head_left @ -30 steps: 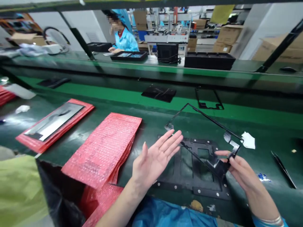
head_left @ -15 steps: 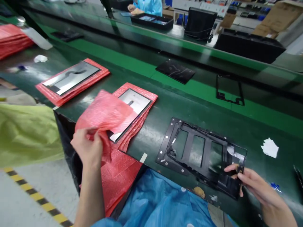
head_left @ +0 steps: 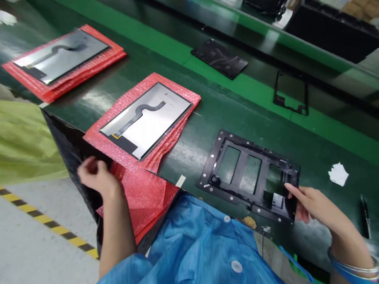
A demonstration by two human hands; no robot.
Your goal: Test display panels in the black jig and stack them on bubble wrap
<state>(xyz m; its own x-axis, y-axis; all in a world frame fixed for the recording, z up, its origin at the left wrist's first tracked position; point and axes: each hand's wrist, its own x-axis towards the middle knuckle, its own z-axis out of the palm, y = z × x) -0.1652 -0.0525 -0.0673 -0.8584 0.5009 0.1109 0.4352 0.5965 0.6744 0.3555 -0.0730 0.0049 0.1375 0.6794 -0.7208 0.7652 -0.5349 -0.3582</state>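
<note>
My left hand hovers past the table's front edge with loosely curled fingers and nothing visible in them. Below and beside it hang red bubble-wrap bags. An uncovered display panel, silvery back up with a dark ribbon cable, lies on a stack of red bubble-wrap bags. My right hand grips the right end of a thin black frame, its thumb on top and fingers at the outer edge. That frame sits on a black fixture plate with three windows and round metal dots.
Another display panel lies on red bags at the left. At the back are a dark flat panel and a second black frame. White paper scraps and tweezers lie right. A yellow-green cloth hangs left.
My left hand has pulled the red bag off the display panel, moved down-left and let go. The black frame, first held raised and tilted in my right hand, now lies on the fixture plate.
</note>
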